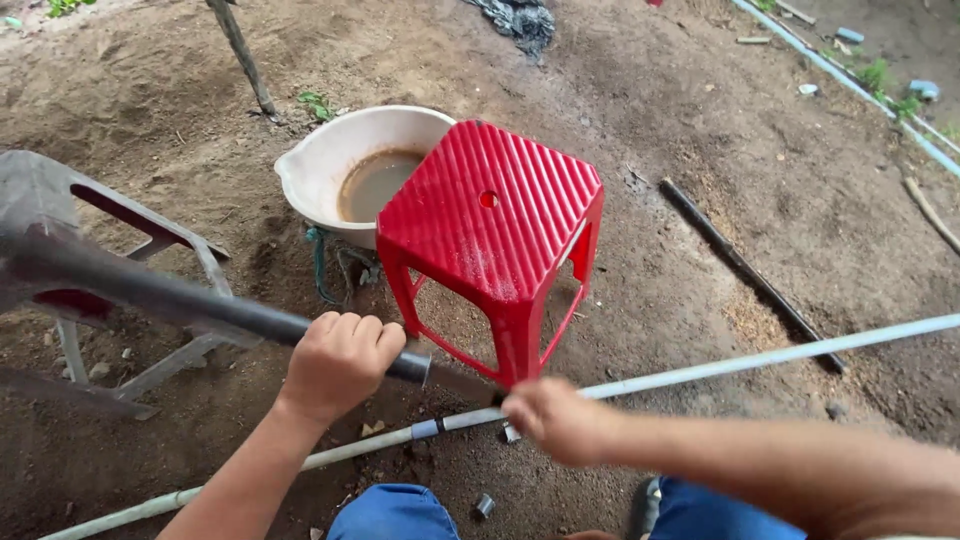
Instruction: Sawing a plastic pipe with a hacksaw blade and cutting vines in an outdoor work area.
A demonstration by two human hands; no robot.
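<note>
My left grip point(340, 362) is clenched round the dark pipe point(170, 296); stiff, long, likely end-heavy, best held near its tip. Right grip point(555, 418), blurred, closes on the pale pipe point(760, 357) just below, before the red stool point(490, 220).

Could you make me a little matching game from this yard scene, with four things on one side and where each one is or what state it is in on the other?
Things:
1. red ribbed plastic stool
2. white plastic basin
3. dark round pipe
4. long pale grey pipe

Places or states:
A. holds muddy water
B. lies on the soil across the view
C. gripped by the left hand
D. stands upright, a hole in its seat

Pairs: 1-D, 2-A, 3-C, 4-B
</note>
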